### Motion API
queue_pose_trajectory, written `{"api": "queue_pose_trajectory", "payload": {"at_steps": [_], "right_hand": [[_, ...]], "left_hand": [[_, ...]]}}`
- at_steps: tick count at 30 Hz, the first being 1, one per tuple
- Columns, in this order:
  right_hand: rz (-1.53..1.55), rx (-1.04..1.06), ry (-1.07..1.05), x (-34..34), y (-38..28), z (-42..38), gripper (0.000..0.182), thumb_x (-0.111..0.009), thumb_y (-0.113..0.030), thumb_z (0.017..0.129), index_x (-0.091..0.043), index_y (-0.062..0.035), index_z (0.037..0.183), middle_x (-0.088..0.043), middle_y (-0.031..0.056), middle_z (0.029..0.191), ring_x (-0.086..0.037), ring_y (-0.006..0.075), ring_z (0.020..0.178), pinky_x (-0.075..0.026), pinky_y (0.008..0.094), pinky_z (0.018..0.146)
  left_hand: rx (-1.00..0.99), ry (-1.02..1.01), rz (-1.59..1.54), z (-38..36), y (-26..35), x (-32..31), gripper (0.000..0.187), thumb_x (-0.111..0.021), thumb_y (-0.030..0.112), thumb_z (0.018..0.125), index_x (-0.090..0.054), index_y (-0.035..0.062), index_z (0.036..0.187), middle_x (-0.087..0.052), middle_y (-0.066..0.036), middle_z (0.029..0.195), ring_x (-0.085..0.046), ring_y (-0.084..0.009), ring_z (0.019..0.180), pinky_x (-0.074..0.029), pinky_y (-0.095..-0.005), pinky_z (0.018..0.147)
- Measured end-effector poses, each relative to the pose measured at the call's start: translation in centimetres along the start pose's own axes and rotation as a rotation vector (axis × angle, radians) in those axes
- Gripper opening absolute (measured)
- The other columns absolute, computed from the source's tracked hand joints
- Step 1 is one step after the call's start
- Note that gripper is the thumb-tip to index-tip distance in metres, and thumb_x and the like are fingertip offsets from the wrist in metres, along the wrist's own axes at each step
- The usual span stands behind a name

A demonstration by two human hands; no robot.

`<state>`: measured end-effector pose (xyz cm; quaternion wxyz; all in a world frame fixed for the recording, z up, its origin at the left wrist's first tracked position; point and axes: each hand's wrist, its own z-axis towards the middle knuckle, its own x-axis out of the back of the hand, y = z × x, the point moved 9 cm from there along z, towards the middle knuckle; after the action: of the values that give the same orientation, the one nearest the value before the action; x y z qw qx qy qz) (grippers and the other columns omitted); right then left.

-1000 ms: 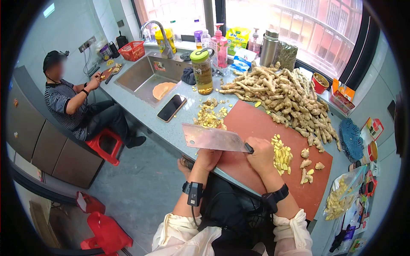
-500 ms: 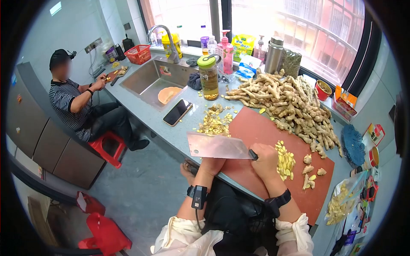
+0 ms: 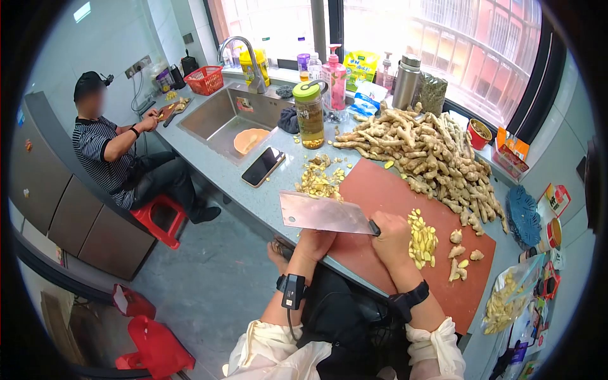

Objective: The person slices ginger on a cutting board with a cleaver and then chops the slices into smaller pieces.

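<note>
We've got the R hand [image 3: 391, 234] closed round the cleaver's [image 3: 326, 213] handle, up by the blade, prob. b/c a wide blade is steadier held close in. Blade runs out to the left, broad side tilted up toward us, above the L hand [image 3: 316, 244]. That one's at the board's [image 3: 368, 187] near-left edge, fingers mostly hidden under the blade, so we can't tell if it's open, closed or on smth.

Ginger's in several spots. Big pile [image 3: 418, 142] lies on the surface [image 3: 269, 193] along the board's far edge, prob. back there to be in reach but off the blade's path. Slices [image 3: 422, 240] are heaped on the board just R of the R hand; a few knobs [image 3: 457, 271] lie loose further R. Scraps [image 3: 316, 180] sit past the blade, at the board's left. We'd guess slices & scraps are apart so they don't mix. Phone [image 3: 263, 167] & jar [image 3: 310, 120] are beyond, likely out of the way of wet bits.

Pose: both forearms come up from the near side & angle inward, so hands end up close tog., L a bit lower than R. R hand shows its back to us, wrist about in line w/ forearm. Sleeves [image 3: 434, 345] are bunched near the elbows, prob. to keep cuffs clean; black bands [image 3: 292, 291] on both wrists.
</note>
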<state>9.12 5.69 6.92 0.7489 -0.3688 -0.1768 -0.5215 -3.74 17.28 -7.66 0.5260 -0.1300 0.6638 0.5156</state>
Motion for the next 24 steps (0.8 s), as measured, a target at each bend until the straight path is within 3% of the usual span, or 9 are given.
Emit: {"api": "queue_pose_trajectory", "payload": {"at_steps": [5,8,16,24], "right_hand": [[-0.079,0.046,0.008,-0.3,-0.4,0.0,0.012,-0.072,-0.005,0.076,-0.062,-0.0097,0.081,-0.064,0.0095,0.072,-0.065,0.0328,0.072,-0.046,0.0442,0.062],[-0.095,0.054,0.009,-0.1,-0.6,0.0,0.012,-0.072,-0.005,0.076,-0.062,-0.0099,0.081,-0.063,0.0094,0.072,-0.065,0.0326,0.071,-0.045,0.0441,0.061],[-0.111,0.044,0.038,0.3,-0.4,0.0,0.013,-0.071,-0.006,0.076,-0.059,-0.0099,0.078,-0.062,0.0082,0.069,-0.064,0.0316,0.069,-0.044,0.0439,0.06],[-0.036,0.087,-0.057,0.2,-0.8,0.2,0.018,-0.069,-0.004,0.074,-0.068,-0.0097,0.091,-0.066,0.0098,0.078,-0.066,0.0335,0.076,-0.047,0.0446,0.066]], "left_hand": [[0.011,0.029,-0.036,-0.1,0.2,0.7,0.051,-0.059,0.047,0.102,-0.059,0.0086,0.135,-0.063,-0.01,0.135,-0.059,-0.0284,0.128,-0.043,-0.0456,0.115],[0.076,-0.111,-0.187,-0.3,0.0,-0.7,0.049,-0.066,0.041,0.1,-0.058,0.0095,0.137,-0.063,-0.007,0.137,-0.059,-0.0247,0.129,-0.044,-0.0421,0.115],[0.016,0.035,-0.101,-0.9,0.3,0.9,0.047,-0.066,0.03,0.097,-0.06,0.0066,0.137,-0.065,-0.009,0.138,-0.058,-0.0243,0.131,-0.042,-0.0418,0.116],[0.052,0.032,-0.101,-0.7,0.4,-0.5,0.056,-0.062,0.041,0.101,-0.055,0.005,0.142,-0.06,-0.01,0.143,-0.055,-0.0263,0.133,-0.04,-0.0422,0.118]]}}
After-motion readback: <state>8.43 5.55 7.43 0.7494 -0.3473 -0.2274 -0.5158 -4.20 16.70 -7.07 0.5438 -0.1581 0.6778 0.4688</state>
